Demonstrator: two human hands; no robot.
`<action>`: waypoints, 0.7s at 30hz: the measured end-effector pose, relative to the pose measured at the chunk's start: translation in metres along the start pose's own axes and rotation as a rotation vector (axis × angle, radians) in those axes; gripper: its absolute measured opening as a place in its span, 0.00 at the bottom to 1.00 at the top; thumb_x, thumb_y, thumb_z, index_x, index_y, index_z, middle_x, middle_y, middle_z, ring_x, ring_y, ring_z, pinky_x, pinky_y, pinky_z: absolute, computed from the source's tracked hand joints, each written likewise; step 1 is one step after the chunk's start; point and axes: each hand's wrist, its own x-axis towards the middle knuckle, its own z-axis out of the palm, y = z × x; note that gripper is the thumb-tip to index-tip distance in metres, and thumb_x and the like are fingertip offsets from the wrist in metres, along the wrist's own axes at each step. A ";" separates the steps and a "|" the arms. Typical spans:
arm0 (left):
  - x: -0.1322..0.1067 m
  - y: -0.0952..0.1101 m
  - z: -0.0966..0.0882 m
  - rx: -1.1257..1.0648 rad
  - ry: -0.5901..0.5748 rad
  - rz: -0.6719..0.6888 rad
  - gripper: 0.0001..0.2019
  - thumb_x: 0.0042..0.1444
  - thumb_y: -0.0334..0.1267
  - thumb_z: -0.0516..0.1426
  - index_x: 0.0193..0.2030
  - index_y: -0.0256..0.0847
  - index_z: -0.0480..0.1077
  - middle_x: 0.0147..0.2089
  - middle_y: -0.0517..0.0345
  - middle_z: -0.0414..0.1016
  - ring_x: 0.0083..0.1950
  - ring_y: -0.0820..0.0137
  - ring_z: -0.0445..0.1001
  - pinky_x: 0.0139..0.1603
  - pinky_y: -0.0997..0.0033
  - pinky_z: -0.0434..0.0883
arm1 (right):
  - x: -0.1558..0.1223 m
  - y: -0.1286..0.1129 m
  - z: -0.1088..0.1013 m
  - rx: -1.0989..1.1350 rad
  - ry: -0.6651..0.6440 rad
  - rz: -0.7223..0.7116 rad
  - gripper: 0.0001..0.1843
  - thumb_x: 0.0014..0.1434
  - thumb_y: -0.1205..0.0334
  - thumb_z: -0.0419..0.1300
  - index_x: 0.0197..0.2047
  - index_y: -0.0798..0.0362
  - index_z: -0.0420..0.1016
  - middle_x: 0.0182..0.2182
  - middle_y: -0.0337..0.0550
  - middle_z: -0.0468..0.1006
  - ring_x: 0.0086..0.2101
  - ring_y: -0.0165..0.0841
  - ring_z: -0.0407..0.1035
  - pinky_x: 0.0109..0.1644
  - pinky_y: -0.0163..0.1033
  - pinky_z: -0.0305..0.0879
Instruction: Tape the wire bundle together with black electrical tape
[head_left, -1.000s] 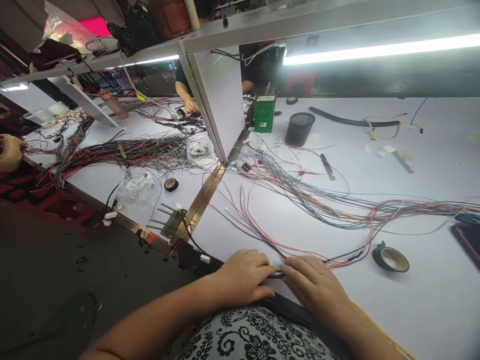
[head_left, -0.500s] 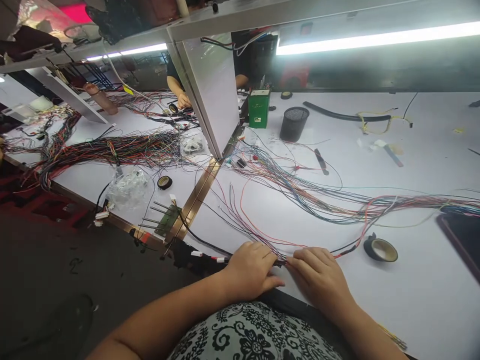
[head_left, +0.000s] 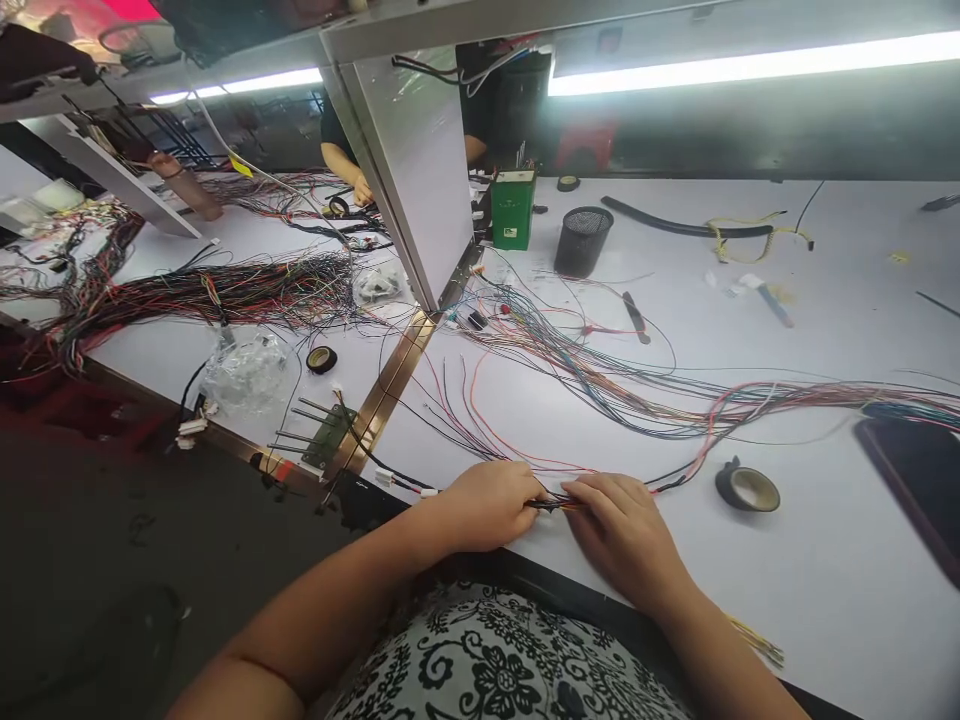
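Near the front edge of the white table, my left hand (head_left: 491, 505) is closed around a wire bundle (head_left: 551, 503), its thumb now tucked in against the wires. My right hand (head_left: 619, 530) grips the same bundle a little to the right, fingers bent over it. Black, red and orange strands show in the short gap between the hands. Loose thin wires (head_left: 469, 420) fan out up and left from the bundle. White connectors (head_left: 385, 478) lie left of my left hand. A roll of black tape (head_left: 748, 488) rests right of my right hand.
A long wire harness (head_left: 622, 390) crosses the table behind my hands. Farther back stand a green box (head_left: 514, 210) and a black mesh cup (head_left: 583, 240). A dark tablet-like object (head_left: 915, 480) lies at right. Beyond the divider (head_left: 412, 170), a co-worker's hand (head_left: 362, 190) works among wires.
My left thumb, stretched out before, has folded in against the bundle. A bit more of the bundle shows between my hands. The whole view has shifted slightly.
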 end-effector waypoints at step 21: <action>0.043 -0.023 -0.032 -0.486 -0.566 -0.156 0.08 0.51 0.36 0.53 0.37 0.40 0.70 0.28 0.62 0.71 0.27 0.72 0.66 0.29 0.72 0.62 | 0.001 0.004 -0.011 -0.003 -0.067 -0.009 0.18 0.59 0.69 0.54 0.53 0.50 0.65 0.42 0.46 0.76 0.41 0.40 0.69 0.45 0.47 0.65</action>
